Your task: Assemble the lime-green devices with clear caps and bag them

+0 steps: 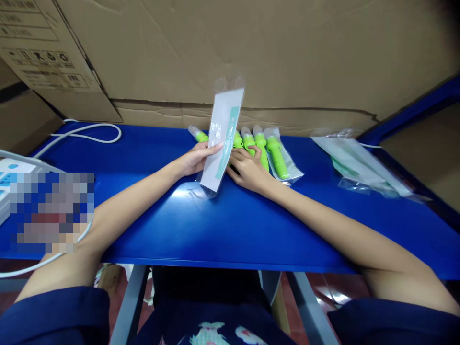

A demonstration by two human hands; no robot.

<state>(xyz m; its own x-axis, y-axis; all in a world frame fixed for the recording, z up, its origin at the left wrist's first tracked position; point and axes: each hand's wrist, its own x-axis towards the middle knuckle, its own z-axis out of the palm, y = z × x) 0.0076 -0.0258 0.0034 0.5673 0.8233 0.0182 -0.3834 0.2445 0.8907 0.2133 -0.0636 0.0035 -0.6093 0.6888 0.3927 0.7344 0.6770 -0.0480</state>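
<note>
My left hand is closed on a clear plastic packet with a white and teal printed card inside. It holds the packet tilted upright above the table, thumb on the front. My right hand rests just to the right, fingers curled around a bright green ribbed tube with a clear cap; its fingertips are partly hidden by the packet. More green tubes lie side by side under and beside that hand. One green tube lies on a clear bag. Another tube shows behind my left hand.
Flat plastic packets lie on the right of the blue table. A white device and a white cable are at the left. Cardboard walls in the back.
</note>
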